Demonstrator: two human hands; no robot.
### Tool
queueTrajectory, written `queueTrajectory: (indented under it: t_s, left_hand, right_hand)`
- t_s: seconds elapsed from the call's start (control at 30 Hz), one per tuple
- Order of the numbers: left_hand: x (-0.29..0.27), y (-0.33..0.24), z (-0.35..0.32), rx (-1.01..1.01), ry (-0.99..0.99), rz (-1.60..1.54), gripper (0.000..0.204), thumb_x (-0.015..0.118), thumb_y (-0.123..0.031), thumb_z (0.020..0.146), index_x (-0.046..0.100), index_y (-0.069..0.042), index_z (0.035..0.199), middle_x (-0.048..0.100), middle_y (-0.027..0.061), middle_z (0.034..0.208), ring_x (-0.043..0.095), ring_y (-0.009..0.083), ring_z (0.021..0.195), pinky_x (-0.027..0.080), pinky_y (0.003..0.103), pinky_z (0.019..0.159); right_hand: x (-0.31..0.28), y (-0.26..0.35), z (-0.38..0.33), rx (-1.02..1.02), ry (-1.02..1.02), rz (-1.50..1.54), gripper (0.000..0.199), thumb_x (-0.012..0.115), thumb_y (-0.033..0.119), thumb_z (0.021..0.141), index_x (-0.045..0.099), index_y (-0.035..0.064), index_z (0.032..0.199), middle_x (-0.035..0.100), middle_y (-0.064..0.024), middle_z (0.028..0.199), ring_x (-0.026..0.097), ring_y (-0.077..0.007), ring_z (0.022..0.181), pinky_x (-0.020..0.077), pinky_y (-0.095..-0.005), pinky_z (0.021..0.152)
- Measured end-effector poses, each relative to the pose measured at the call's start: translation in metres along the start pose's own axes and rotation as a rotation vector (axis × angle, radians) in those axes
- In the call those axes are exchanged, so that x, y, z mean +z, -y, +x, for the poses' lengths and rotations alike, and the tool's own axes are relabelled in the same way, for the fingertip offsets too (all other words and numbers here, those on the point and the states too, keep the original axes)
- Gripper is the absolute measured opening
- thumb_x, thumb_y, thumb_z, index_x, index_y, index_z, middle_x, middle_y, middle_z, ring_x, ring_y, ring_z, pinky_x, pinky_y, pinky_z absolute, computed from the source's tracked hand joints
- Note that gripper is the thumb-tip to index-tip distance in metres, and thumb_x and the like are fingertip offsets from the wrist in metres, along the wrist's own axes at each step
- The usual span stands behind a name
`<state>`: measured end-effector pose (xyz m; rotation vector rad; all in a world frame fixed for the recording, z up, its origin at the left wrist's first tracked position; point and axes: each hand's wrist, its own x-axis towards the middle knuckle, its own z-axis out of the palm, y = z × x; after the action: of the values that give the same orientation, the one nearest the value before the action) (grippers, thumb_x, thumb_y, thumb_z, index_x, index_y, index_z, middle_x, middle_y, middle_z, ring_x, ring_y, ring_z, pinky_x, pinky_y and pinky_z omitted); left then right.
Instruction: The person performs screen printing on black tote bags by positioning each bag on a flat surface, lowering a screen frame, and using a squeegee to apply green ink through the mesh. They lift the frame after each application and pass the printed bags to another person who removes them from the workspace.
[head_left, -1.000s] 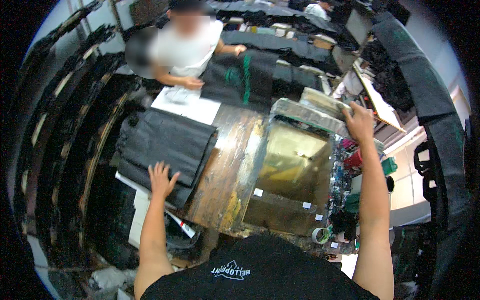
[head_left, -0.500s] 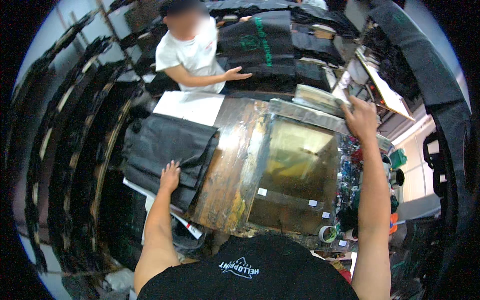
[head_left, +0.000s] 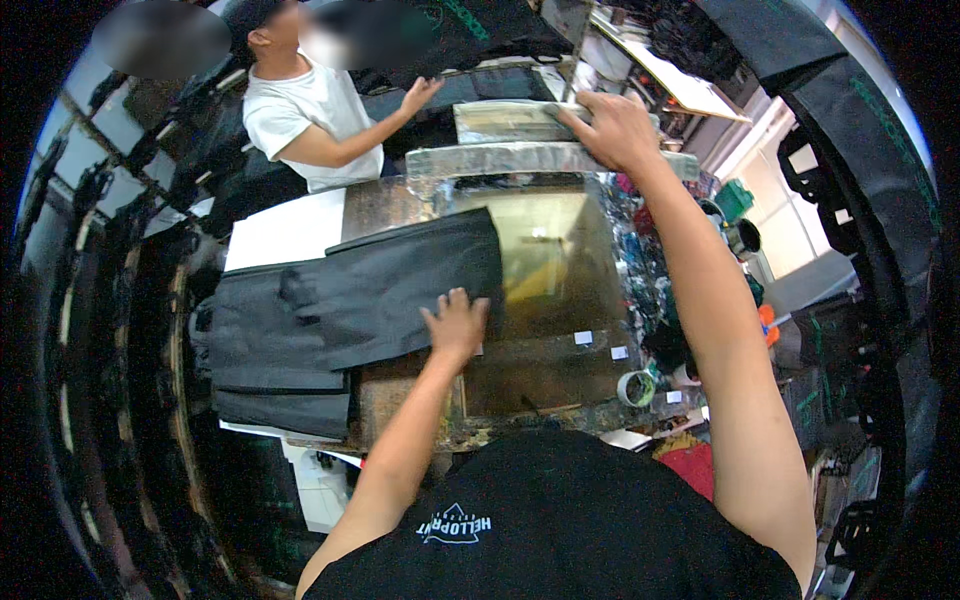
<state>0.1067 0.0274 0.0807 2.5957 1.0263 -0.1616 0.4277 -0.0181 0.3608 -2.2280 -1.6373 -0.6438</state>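
black fabric sheet [head_left: 390, 285] | creased, flat, right end over glossy board [head_left: 560, 360] | pale bar [head_left: 505, 122] | beyond board

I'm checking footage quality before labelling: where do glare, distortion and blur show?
Head view: a pale yellow reflection with a bright spot on the glossy panel; head view: racks bowing along the left, corners black; head view: a smeared patch partly hiding the co-worker's face, while the left hand looks fairly clear.

Head-worn, a wide fisheye view looks down and forward, close above the worktable [head_left: 388, 385]
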Motion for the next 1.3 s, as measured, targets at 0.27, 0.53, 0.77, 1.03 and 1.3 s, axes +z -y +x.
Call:
queueTrajectory:
  t_s: [0.27, 0.53, 0.77, 1.03, 1.3]
  left_hand:
    - [0.106, -0.033, -0.009, 0.402, -0.107, 0.068, 0.116, 0.042, -0.094, 0.078, 0.03, -0.015, 0.163, 0.012, 0.0186, 0.171, 0.006, 0.046, 0.156, -0.002, 0.077, 0.115]
    - [0.116, -0.111, 0.015, 0.417, -0.039, 0.029, 0.114, 0.042, -0.092, 0.08, 0.032, -0.013, 0.161, 0.014, 0.0158, 0.171, 0.004, 0.0445, 0.157, -0.003, 0.076, 0.115]
    - [0.131, -0.135, -0.012, 0.434, -0.058, -0.049, 0.11, 0.047, -0.089, 0.081, 0.037, -0.013, 0.159, 0.017, 0.0158, 0.17, 0.004, 0.0439, 0.157, -0.004, 0.076, 0.116]
    - [0.128, -0.128, -0.024, 0.484, -0.137, -0.091, 0.107, 0.052, -0.087, 0.08, 0.045, -0.01, 0.155, 0.025, 0.0175, 0.167, 0.014, 0.0456, 0.155, 0.004, 0.077, 0.115]
    - [0.046, -0.117, 0.018, 0.249, -0.152, -0.492, 0.088, 0.064, -0.069, 0.087, 0.058, 0.004, 0.137, 0.064, 0.0264, 0.132, 0.061, 0.0423, 0.124, 0.044, 0.047, 0.11]
  right_hand:
    - [-0.003, -0.007, -0.01, -0.011, -0.012, -0.045, 0.059, 0.052, 0.062, 0.096, 0.072, 0.007, 0.104, 0.074, -0.0191, 0.096, 0.07, -0.0365, 0.095, 0.0468, -0.0488, 0.086]
    - [-0.026, 0.0, 0.016, 0.032, 0.034, 0.161, 0.074, 0.048, 0.07, 0.094, 0.072, 0.0001, 0.087, 0.072, -0.023, 0.085, 0.071, -0.0382, 0.086, 0.052, -0.052, 0.079]
    - [-0.026, -0.014, 0.027, 0.029, 0.054, 0.171, 0.072, 0.048, 0.067, 0.096, 0.074, -0.0005, 0.092, 0.074, -0.0205, 0.085, 0.072, -0.0339, 0.086, 0.0541, -0.048, 0.082]
    - [-0.031, -0.003, 0.024, 0.065, 0.083, 0.178, 0.073, 0.047, 0.069, 0.096, 0.072, 0.0012, 0.089, 0.073, -0.019, 0.086, 0.071, -0.0323, 0.085, 0.053, -0.0481, 0.08]
    - [-0.003, -0.013, 0.012, -0.037, -0.009, -0.021, 0.061, 0.053, 0.062, 0.096, 0.074, 0.0067, 0.106, 0.073, -0.0224, 0.093, 0.07, -0.0381, 0.093, 0.0482, -0.0502, 0.086]
